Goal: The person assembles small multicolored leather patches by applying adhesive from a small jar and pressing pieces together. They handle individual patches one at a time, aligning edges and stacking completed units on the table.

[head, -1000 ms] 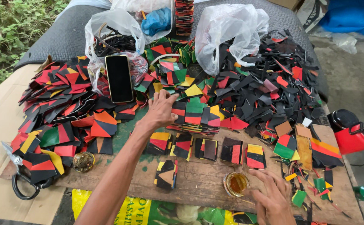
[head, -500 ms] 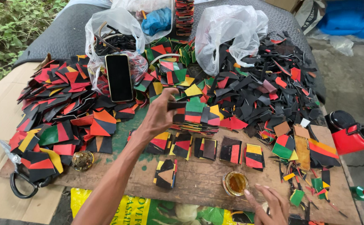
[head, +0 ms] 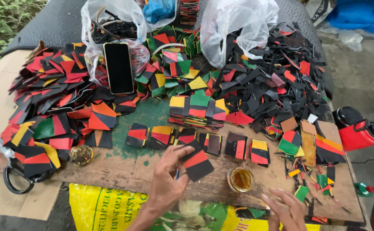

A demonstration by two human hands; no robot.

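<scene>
The left hand [head: 166, 182] holds a black-red patch [head: 197, 161] by its left edge between its fingers; it looks thin, light, bendable. The right hand [head: 286, 208] is open, empty.

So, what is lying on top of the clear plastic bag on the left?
A black phone lies screen-up on the clear plastic bag. Dark strips show inside the bag; what lies directly beneath the phone is covered.

Left hand [head: 166, 179] pinches a black-and-red square patch [head: 197, 161] above the wooden board's [head: 123, 169] near edge. Right hand [head: 286, 207] hovers with fingers spread near the board's right corner, beside a small glue jar [head: 240, 179].
</scene>
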